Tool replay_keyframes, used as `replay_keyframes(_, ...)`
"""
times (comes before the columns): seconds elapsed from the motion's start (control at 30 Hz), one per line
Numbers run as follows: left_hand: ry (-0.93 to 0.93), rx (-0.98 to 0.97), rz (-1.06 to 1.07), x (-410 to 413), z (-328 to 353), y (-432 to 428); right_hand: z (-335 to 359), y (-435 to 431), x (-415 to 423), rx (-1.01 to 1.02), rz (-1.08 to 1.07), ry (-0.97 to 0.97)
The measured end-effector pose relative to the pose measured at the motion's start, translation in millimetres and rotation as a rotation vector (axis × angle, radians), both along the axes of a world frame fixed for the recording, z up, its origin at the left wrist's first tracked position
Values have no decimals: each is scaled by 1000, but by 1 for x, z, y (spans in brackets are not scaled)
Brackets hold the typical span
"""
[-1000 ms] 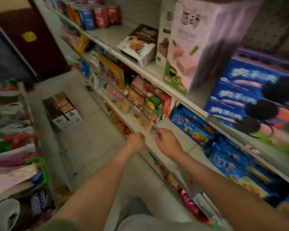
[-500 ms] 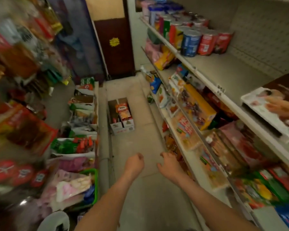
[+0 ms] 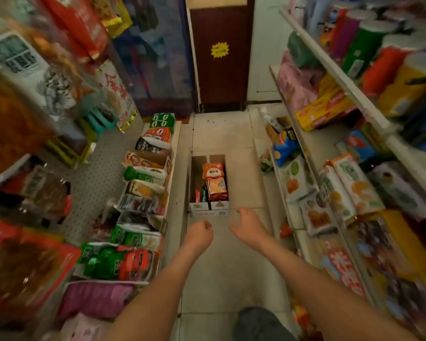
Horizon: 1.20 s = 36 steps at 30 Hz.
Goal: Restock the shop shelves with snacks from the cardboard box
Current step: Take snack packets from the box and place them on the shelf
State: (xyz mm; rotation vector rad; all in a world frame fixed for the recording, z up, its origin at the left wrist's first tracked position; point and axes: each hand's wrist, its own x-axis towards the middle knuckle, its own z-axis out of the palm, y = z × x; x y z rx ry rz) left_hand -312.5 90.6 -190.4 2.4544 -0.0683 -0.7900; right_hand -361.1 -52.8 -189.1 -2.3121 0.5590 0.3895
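An open cardboard box (image 3: 196,209) stands on the aisle floor ahead of me, flaps up. Orange and red snack packets (image 3: 215,181) lie inside it, mostly on its right side. My left hand (image 3: 199,233) is curled into a fist, empty, just short of the box's near end. A little to the right, my right hand (image 3: 246,225) hangs with loosely bent fingers apart, holding nothing. The shop shelves (image 3: 303,153) on the right carry biscuit packs, chip bags and cans.
Low display boxes of snack bags (image 3: 145,183) line the left side of the aisle under hanging packets. A dark brown door (image 3: 221,57) with a yellow sticker closes the far end. A narrow strip of tiled floor (image 3: 221,267) runs between the racks. My knee (image 3: 258,323) shows at the bottom.
My view has swung left from the right shelf to face down the aisle. Both hands came off the shelf edge and now point toward the box, which is nearer and centred.
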Motion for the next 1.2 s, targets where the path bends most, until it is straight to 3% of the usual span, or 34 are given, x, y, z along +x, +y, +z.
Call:
replay_keyframes(0.33, 97, 2, 128, 225, -38, -49, -22, -51, 249, 96, 54, 88)
replay_keyframes(0.47, 152, 38, 88, 326, -79, -77, -55, -80, 344, 125, -80, 110)
replay_keyframes(0.6, 242, 61, 76, 416, -128, -106, -101, -114, 419, 276, -284, 181)
replay_keyframes(0.77, 379, 43, 260, 501, -236, -144, -218, -150, 493, 493, -589, 288)
replay_keyframes(0.9, 446, -9, 464, 547, -330, -172, -329, -165, 523, 790, -832, 392)
replay_keyframes(1.07, 524, -163, 662, 572, -444, -188, -470, -164, 558, 1017, -977, 442)
replay_keyframes(1.2, 559, -195, 766, 583, -515, -191, -531, -164, 588, 1135, -1088, 447)
